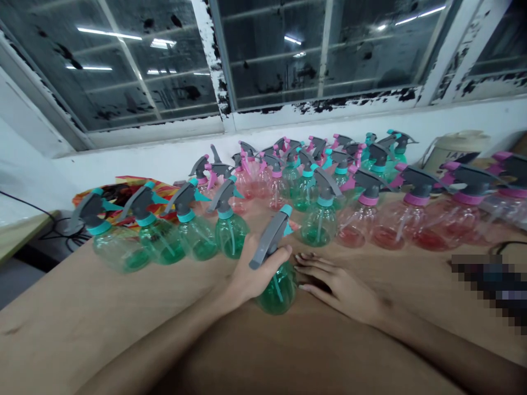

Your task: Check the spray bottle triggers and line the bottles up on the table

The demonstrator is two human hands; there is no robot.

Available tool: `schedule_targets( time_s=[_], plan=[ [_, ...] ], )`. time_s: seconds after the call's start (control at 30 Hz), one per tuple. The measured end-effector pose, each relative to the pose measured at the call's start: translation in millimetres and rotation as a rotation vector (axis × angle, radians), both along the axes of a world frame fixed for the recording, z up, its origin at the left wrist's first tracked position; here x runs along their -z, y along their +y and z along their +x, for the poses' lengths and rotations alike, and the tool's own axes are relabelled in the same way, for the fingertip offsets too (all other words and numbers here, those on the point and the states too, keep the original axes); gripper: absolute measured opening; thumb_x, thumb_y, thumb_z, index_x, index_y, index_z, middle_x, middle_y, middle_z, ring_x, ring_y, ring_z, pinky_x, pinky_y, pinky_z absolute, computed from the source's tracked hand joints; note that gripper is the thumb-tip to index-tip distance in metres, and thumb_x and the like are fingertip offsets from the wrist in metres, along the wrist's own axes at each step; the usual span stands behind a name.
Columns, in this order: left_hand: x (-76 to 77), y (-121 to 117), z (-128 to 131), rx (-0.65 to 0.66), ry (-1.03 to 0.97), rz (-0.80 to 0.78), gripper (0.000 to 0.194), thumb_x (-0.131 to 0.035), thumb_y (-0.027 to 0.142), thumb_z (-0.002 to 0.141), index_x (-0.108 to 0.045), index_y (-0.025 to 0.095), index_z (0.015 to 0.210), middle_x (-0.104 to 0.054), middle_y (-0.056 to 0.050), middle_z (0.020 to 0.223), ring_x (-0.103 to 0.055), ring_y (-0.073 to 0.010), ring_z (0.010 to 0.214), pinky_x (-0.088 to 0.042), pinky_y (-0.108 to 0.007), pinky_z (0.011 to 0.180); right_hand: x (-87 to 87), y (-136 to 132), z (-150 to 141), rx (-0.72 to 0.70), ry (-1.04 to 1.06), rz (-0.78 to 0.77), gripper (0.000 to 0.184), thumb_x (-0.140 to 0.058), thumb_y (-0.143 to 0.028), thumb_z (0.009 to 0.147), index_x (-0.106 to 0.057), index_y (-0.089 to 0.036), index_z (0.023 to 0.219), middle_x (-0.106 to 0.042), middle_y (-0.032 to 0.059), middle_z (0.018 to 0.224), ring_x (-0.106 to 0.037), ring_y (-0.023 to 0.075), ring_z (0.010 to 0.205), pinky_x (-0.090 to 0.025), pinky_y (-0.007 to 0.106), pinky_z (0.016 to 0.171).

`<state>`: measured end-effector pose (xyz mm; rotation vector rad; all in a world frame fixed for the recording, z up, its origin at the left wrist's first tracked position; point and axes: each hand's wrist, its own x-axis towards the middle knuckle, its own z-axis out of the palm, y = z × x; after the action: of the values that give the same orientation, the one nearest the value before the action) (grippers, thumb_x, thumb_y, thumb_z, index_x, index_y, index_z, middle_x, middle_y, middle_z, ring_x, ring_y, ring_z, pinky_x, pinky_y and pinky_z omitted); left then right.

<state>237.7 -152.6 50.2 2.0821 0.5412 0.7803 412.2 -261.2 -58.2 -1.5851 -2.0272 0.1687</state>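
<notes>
Bottle [277, 292]: in left hand [252, 270], clasped near its top | right hand [343, 286]: loosely spread, just beside it | risk: slack grip could tip it; forward-left swing could knock green row [171, 247]

Bare hands [343, 285] and slender, bare forearms [173, 332], apparently unadorned in dim light.

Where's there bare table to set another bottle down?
Left: bare table between the left forearm and the four green bottles. Right: a patch bordered by the right hand, the front red bottles and the pixelated item. Some also shows this side of the held bottle. Crowded: the back, where bottles pack toward the wall.
</notes>
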Motion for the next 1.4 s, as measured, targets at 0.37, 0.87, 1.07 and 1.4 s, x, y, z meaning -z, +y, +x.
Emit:
schedule_targets(
  time_s=[0.37,0.87,1.07,1.4],
  plan=[
    [9.0,11.5,7.1,-0.233,-0.054,0.098,0.012,-0.054,0.022,0.073,-0.06,0.021,0.083,-0.067,-0.002,0.081,-0.065,-0.0194,0.079,-0.051,-0.033,0.074,-4.7,-4.7,1.4,0.032,0.018,-0.03,0.041,-0.047,-0.039,0.095,-0.056,-0.021,0.131,-0.054,0.0056,0.139,-0.043,0.0196,0.134,-0.034,0.043,0.114],
    [10.0,11.8,6.7,-0.196,-0.096,0.074,0.017,-0.056,0.026,0.075,-0.062,0.023,0.091,-0.071,-0.003,0.093,-0.068,-0.0213,0.087,-0.053,-0.037,0.083,-3.9,-25.9,21.3,0.069,0.044,-0.074,0.037,-0.047,-0.038,0.095,-0.057,-0.029,0.13,-0.05,-0.0005,0.143,-0.04,0.0187,0.135,-0.033,0.042,0.114],
    [8.4,13.7,5.1,-0.163,-0.057,-0.017,0.012,-0.058,0.027,0.074,-0.065,0.022,0.083,-0.072,-0.003,0.083,-0.068,-0.0217,0.08,-0.054,-0.038,0.08,-2.5,-24.5,19.8,0.093,0.064,-0.084,0.038,-0.048,-0.041,0.095,-0.057,-0.028,0.13,-0.052,0.0005,0.141,-0.043,0.0198,0.134,-0.035,0.044,0.113],
    [1.6,18.7,1.3,-0.037,-0.021,0.001,0.015,-0.056,0.025,0.076,-0.069,0.025,0.083,-0.068,0.001,0.07,-0.066,-0.0188,0.073,-0.053,-0.034,0.077,-2.4,-31.9,9.7,0.124,-0.04,-0.061,0.055,-0.051,-0.047,0.091,-0.04,-0.028,0.143,-0.043,0.0024,0.147,-0.037,0.0235,0.137,-0.035,0.047,0.112]
  ],
)
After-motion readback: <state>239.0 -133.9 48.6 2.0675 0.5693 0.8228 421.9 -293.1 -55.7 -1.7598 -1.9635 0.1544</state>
